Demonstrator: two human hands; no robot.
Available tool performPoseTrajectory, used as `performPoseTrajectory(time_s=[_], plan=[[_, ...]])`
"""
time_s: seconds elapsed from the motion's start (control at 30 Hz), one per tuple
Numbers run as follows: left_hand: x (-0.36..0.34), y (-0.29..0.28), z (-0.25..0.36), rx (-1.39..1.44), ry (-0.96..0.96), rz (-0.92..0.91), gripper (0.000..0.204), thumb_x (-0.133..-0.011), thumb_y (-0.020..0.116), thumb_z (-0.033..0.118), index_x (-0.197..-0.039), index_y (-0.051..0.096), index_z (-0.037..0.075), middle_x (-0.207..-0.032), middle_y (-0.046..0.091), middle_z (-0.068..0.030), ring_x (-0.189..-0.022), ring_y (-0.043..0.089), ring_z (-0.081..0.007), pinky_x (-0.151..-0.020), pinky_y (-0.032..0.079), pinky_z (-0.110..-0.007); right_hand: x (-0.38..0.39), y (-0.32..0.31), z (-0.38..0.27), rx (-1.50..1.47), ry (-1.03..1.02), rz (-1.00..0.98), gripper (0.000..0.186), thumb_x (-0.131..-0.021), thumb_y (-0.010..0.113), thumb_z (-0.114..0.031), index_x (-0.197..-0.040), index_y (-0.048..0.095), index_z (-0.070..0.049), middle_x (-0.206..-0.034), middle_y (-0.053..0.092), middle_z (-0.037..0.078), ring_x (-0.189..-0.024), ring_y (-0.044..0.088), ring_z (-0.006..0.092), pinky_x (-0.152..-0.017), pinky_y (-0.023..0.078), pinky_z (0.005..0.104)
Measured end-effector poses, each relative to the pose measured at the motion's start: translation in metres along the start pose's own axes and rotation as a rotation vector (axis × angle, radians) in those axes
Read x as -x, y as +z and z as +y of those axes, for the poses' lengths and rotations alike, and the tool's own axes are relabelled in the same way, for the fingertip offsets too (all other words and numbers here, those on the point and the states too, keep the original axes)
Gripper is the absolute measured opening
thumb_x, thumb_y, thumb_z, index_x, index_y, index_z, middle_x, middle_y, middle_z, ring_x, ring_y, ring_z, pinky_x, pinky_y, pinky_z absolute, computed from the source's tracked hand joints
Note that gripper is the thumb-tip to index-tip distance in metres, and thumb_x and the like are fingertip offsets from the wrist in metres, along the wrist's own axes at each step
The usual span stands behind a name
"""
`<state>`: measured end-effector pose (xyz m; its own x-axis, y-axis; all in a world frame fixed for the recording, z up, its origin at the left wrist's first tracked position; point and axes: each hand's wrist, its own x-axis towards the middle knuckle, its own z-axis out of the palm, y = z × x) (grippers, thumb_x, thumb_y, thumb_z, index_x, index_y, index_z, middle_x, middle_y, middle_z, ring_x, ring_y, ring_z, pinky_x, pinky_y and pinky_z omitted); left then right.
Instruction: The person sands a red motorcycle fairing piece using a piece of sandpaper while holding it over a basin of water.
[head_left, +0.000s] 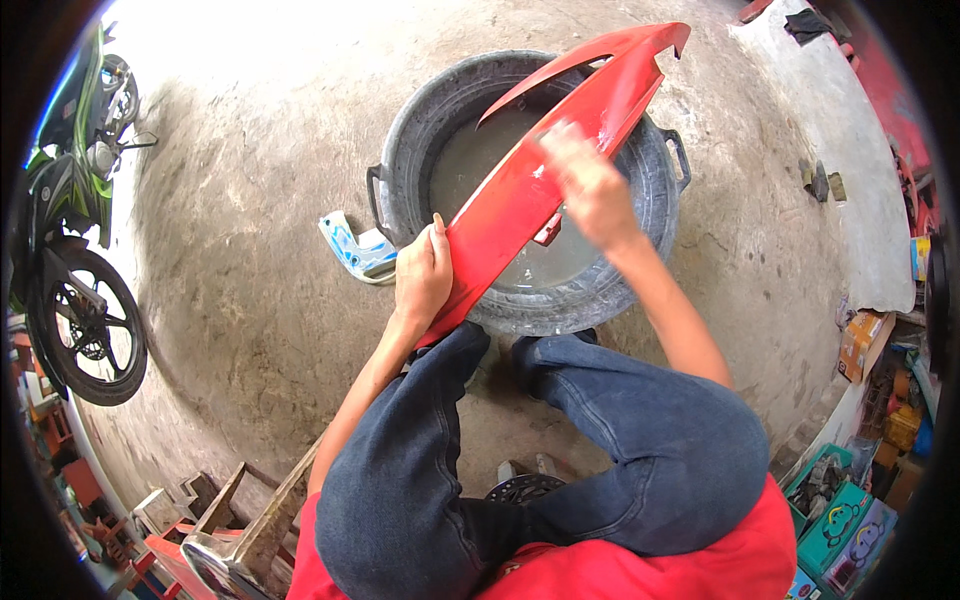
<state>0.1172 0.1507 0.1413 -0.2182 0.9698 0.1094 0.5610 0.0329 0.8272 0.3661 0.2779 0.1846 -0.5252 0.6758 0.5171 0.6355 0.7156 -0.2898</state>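
Bare concrete floor (pixel 250 250), stained and dusty, fills most of what I see from the head camera, with bright daylight washing out the top edge. On it sits a round grey metal basin (pixel 420 130) with side handles, holding shallow murky water. Across the basin lies a long red plastic body panel (pixel 510 205), slanting from the lower left up to the upper right, its far tip reaching past the basin's rim.

My left hand (pixel 422 275) clamps the panel's near end, fingers wrapped over the edge and thumb up along it, so that grip is pressed tight on the red plastic. My right hand (pixel 590 185) rests on the panel's middle, over the water; it is blurred, and I cannot tell whether its grip is spread flat or curled on something.

Below the hands, knees in dark blue jeans (pixel 640 450) bend toward the basin, and a red shirt (pixel 640 570) shows at the bottom edge.

Just beside the basin's left handle lies a small white and blue panel piece (pixel 355 250) on the floor. A green and black motorcycle (pixel 75 200) stands well apart at the far left. Boxes and cartons (pixel 850 520) crowd the lower right, and wooden pieces (pixel 255 520) lie at the lower left.
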Motion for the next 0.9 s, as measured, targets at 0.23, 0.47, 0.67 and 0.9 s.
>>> performPoseTrajectory(time_s=[0.23, 0.47, 0.67, 0.9], plan=[[0.000, -0.002, 0.000, -0.006, 0.045, 0.028, 0.042, -0.114, 0.041, 0.024, -0.091, 0.060, -0.005, -0.072, 0.058, -0.0290, -0.067, 0.057, -0.0492, -0.063, 0.042, -0.053, -0.018, -0.009, 0.017, 0.043, -0.105, -0.113, 0.053, -0.096, 0.054, -0.006, -0.148, 0.060, -0.011, -0.147, 0.062, 0.019, -0.141, 0.056, 0.0339, -0.121, 0.041, 0.0484], [0.002, -0.001, -0.006, 0.011, 0.042, 0.047, 0.044, -0.115, 0.041, 0.026, -0.089, 0.060, -0.005, -0.070, 0.057, -0.0276, -0.064, 0.055, -0.0474, -0.062, 0.041, -0.052, 0.025, 0.012, -0.067, -0.016, -0.403, -0.273, 0.047, -0.095, 0.055, -0.013, -0.141, 0.068, -0.016, -0.141, 0.067, 0.016, -0.133, 0.063, 0.0288, -0.117, 0.046, 0.0442], [-0.001, 0.000, 0.000, -0.073, 0.041, -0.014, 0.032, -0.111, 0.047, 0.018, -0.094, 0.063, -0.003, -0.075, 0.061, -0.0286, -0.069, 0.061, -0.0489, -0.062, 0.045, -0.054, -0.029, -0.015, 0.056, -0.030, 0.206, 0.060, 0.043, -0.100, 0.055, -0.009, -0.142, 0.063, -0.001, -0.141, 0.064, 0.023, -0.138, 0.056, 0.0399, -0.120, 0.043, 0.0446], [0.002, -0.006, -0.006, -0.074, 0.010, 0.020, 0.040, -0.113, 0.045, 0.021, -0.086, 0.061, -0.003, -0.070, 0.059, -0.0278, -0.066, 0.059, -0.0484, -0.059, 0.043, -0.053, 0.025, 0.014, -0.054, -0.088, -0.436, -0.166, 0.044, -0.096, 0.055, -0.014, -0.138, 0.070, -0.016, -0.136, 0.071, 0.012, -0.127, 0.068, 0.0251, -0.114, 0.051, 0.0422]])
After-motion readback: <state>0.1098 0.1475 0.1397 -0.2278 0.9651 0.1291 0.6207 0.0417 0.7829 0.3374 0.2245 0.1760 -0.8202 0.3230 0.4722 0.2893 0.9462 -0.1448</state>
